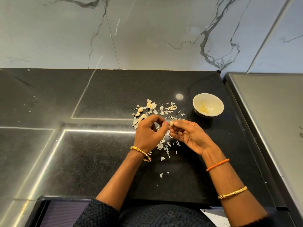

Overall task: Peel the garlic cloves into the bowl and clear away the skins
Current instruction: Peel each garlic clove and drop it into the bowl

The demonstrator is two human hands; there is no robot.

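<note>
A pale garlic clove [171, 123] is held above the black counter between both hands. My right hand [188, 136] pinches it with thumb and fingertips, and my left hand [150, 132] pinches at its left side with curled fingers. Unpeeled cloves [139, 112] lie beyond my left hand among papery skins [164, 108]. More skins [164, 147] are scattered under and in front of my hands. The small cream bowl [218, 102] stands to the right and beyond, holding a few peeled cloves [204, 108].
The black stone counter [98, 153] ends at a marble wall [147, 38] behind. A raised dark-framed grey surface [270, 112] borders the counter on the right. The counter's front edge runs just before my body, with a dark drawer front below.
</note>
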